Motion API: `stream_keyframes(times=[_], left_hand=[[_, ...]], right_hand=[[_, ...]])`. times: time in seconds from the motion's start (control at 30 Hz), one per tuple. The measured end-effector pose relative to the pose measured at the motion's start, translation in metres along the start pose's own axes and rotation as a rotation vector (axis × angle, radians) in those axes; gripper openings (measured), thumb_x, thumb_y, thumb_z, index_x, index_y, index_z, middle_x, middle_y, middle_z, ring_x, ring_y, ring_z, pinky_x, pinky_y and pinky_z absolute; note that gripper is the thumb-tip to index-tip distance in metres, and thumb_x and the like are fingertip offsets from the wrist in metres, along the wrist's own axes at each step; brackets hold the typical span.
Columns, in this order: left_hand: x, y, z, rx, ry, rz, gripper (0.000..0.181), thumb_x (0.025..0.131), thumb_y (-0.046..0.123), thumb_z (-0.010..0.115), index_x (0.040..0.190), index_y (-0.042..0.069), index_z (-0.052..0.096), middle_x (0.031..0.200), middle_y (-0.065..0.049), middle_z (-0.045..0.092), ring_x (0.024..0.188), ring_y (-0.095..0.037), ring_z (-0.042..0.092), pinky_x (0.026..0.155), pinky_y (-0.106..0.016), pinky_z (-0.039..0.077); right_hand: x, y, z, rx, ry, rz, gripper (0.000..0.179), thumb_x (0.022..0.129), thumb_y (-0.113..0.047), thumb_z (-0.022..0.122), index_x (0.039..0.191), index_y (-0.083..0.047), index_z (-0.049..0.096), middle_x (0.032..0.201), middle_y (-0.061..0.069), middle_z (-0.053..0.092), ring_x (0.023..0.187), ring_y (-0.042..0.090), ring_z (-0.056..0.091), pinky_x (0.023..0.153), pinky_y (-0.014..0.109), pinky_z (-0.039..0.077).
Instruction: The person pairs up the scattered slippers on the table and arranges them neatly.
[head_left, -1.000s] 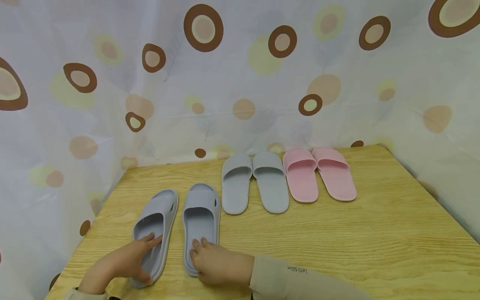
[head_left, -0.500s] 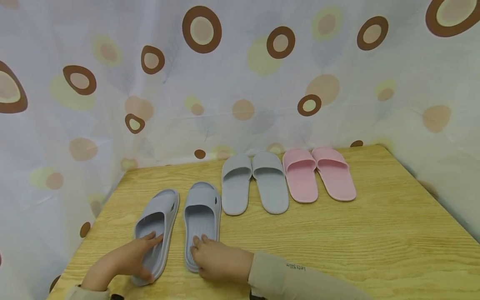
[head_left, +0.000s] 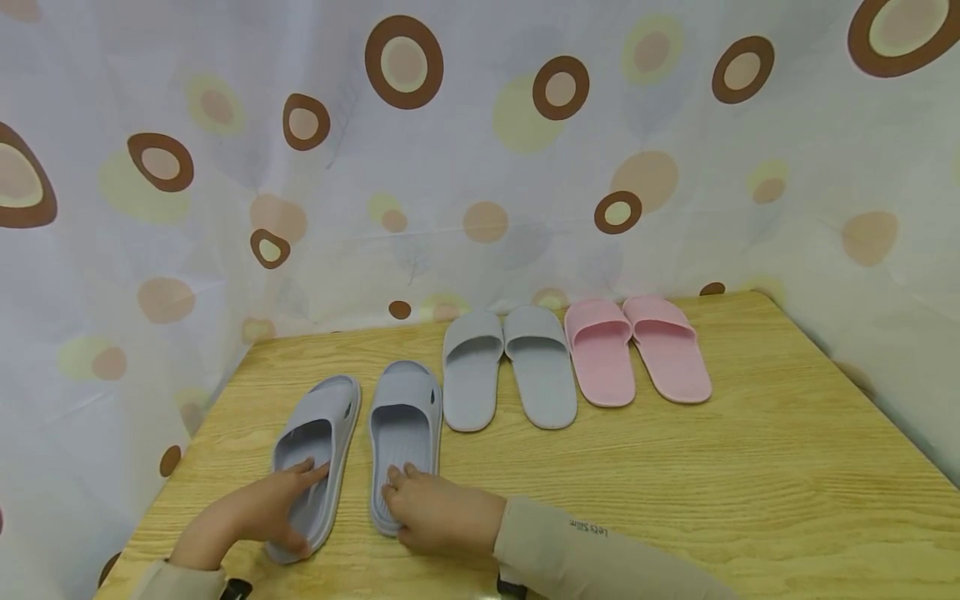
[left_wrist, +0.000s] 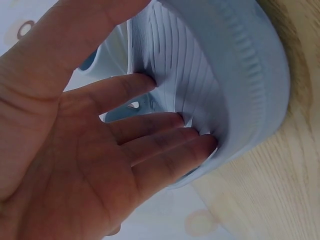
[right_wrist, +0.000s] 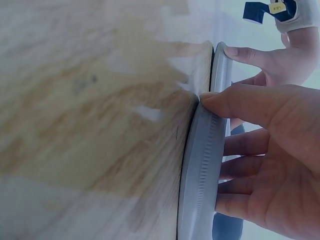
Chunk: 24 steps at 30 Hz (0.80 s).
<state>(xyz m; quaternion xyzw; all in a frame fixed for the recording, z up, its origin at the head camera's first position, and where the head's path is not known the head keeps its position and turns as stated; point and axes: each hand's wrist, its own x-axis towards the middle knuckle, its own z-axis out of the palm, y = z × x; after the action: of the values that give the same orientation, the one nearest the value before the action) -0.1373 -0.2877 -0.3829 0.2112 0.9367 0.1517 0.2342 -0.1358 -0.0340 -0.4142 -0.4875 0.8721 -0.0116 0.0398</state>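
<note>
A pair of blue-grey slippers lies on the wooden table, toes pointing away. My left hand grips the left slipper at its heel end; in the left wrist view its long, nearly straight fingers reach onto the ribbed insole. At the heel of the right slipper is my right hand. The right wrist view shows that hand's thumb against the outer edge of the sole, its fingers over the inner side. A narrow strip of table separates the two slippers.
Light grey slippers stand side by side behind and right of the held pair. Pink slippers follow at their right, near the table's back edge. A patterned curtain hangs around the wooden table.
Both held slippers have slid slightly away from me, toward the back of the table, with both hands moving along. The light grey and pink pairs have stayed in place.
</note>
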Motion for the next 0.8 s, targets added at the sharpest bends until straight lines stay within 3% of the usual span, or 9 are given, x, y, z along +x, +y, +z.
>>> stream_keyframes(times=[0.57, 0.8], left_hand=[[0.008, -0.001, -0.006, 0.041, 0.008, 0.009, 0.097, 0.063, 0.021, 0.090, 0.139, -0.013, 0.040, 0.138, -0.046, 0.031, 0.121, -0.057, 0.041, 0.097, -0.062, 0.038], [0.011, 0.001, -0.009, 0.059, 0.000, 0.020, 0.096, 0.064, 0.020, 0.089, 0.139, -0.013, 0.040, 0.137, -0.046, 0.032, 0.121, -0.057, 0.042, 0.097, -0.061, 0.039]], right_hand=[[0.007, 0.008, -0.001, -0.063, -0.026, 0.039, 0.056, 0.091, -0.032, 0.065, 0.138, -0.004, 0.051, 0.142, 0.016, 0.047, 0.127, 0.030, 0.049, 0.104, 0.030, 0.040], [0.008, 0.010, -0.002, -0.042, -0.028, 0.069, 0.056, 0.091, -0.032, 0.064, 0.139, -0.005, 0.050, 0.144, 0.015, 0.046, 0.130, 0.030, 0.047, 0.105, 0.030, 0.039]])
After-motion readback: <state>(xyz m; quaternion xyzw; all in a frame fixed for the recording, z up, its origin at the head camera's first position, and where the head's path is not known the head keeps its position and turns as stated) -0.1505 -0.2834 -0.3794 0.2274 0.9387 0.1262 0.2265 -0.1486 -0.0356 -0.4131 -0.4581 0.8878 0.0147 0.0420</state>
